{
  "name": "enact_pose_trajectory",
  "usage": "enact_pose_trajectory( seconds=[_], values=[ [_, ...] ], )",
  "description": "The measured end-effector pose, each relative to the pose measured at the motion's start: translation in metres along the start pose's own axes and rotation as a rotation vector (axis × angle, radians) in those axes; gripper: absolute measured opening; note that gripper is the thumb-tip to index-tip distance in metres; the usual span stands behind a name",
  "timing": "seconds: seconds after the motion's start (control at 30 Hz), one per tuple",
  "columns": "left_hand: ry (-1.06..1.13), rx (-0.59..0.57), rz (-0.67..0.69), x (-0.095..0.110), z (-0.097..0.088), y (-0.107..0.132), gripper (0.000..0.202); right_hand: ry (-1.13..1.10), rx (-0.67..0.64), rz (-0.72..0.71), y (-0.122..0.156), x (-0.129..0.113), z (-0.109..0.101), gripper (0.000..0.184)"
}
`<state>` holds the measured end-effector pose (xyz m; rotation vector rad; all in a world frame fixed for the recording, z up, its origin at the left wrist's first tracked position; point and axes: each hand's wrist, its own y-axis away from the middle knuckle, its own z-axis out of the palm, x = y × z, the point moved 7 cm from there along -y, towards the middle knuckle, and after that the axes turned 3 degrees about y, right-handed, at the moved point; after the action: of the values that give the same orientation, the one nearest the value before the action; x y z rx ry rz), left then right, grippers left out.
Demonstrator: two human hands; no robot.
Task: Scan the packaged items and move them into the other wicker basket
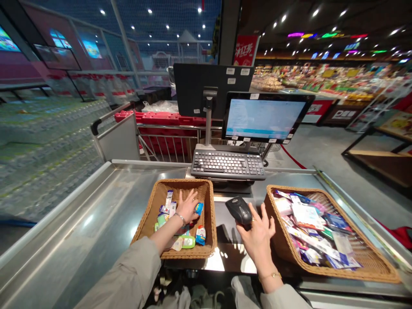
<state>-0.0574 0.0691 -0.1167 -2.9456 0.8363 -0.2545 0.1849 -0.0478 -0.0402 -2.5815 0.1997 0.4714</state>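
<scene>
1. Along the far left, beyond the steel checkout counter (77, 206), shrink-wrapped packs of bottled water (48, 159) fill the view, their print too blurred to read.
2. Inside the first wicker basket (189, 254), the left hand (186, 207) rests with its fingers (186, 198) spread and pressed down, not pinching anything, just beside a blue packet (199, 209). Around it lie a green pouch (188, 241) and a small cartoon-printed packet (200, 235), with labels too small to read. A thin bracelet (180, 219) circles the wrist.
3. At the centre, behind the baskets, stand a black keyboard (228, 165) and 2 monitors. The front monitor (264, 118) shows a pale blue screen (its text is a blur), and small white stickers dot the rear monitor (199, 86). Above them hangs a red sign (245, 50) with white Chinese characters that I cannot read with certainty.
4. Between the 2 baskets, the right hand (257, 240) holds a black handheld barcode scanner (238, 210) between thumb and forefinger, its other fingers (265, 223) fanned apart. The scanner's small top logo is unreadable.
5. At the right, a second wicker basket (354, 274) sits tilted, heaped with flat printed packets (305, 216) whose writing is too small to read.
</scene>
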Motion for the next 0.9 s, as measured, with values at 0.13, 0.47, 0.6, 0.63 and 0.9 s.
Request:
enact_pose_trajectory(
  seconds=[0.13,0.47,0.6,0.63,0.9],
  values=[
    [0.035,0.058,-0.085,-0.006,-0.026,0.009,0.047,-0.021,-0.007,-0.023,-0.002,0.000,-0.002,0.020],
    [0.214,0.271,-0.070,0.024,-0.070,0.024,0.044,-0.029,-0.014,-0.057,-0.004,0.005,-0.012,0.027],
    [0.262,0.297,-0.077,0.032,-0.072,0.025,0.045,-0.032,-0.013,-0.060,-0.003,0.010,-0.016,0.028],
    [0.267,0.301,-0.076,0.034,-0.072,0.025,0.047,-0.031,-0.016,-0.062,-0.003,0.011,-0.017,0.027],
    [0.322,0.359,-0.086,0.040,-0.075,0.025,0.045,-0.035,-0.002,-0.068,-0.001,0.016,-0.027,0.029]
  ],
)
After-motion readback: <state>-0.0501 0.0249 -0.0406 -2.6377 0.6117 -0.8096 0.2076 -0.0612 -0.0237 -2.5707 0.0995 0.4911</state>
